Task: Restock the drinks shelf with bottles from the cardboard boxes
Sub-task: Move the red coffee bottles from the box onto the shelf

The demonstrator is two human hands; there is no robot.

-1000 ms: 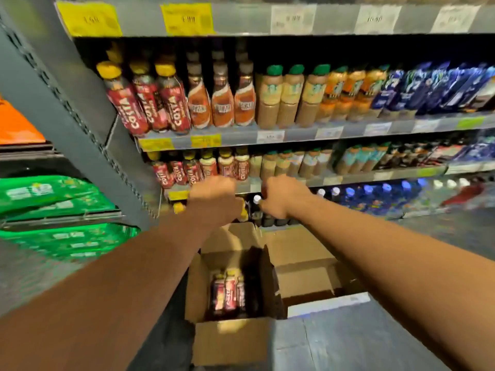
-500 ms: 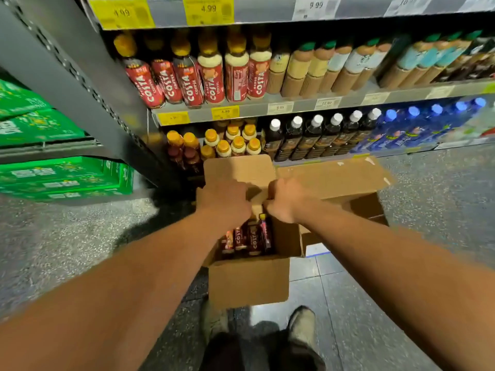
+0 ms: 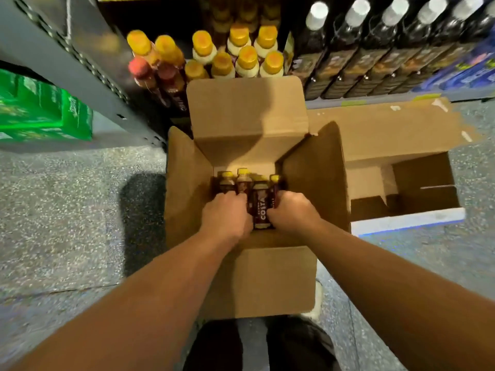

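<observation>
Grip: left hand (image 3: 226,214) and right hand (image 3: 290,210), both down inside the open cardboard box (image 3: 187,188) at frame centre, fingers curled round bottles; a dark-labelled Costa bottle (image 3: 261,207) shows between them, touching both. Which hand bears it cannot be told.

Nearest, bottom edge: dark trousers (image 3: 257,346), partly hidden by the box's near flap (image 3: 270,282).

In the box: further yellow-capped bottles (image 3: 242,180) stand upright just beyond the hands. The far flap (image 3: 246,111) stands raised, screening the lower shelf front behind it.

Right of centre: a second cardboard box (image 3: 401,135), open, touching the first; nothing shows in the part of its interior that is visible.

Floor (image 3: 67,210): speckled grey.

Upper centre: shelf bottles with orange caps (image 3: 238,54), a few red-capped ones (image 3: 139,68) to their left.

Upper right: a row of dark bottles with white caps (image 3: 356,36).

Left edge: green packs (image 3: 40,108) beyond a grey shelf upright (image 3: 80,68).
</observation>
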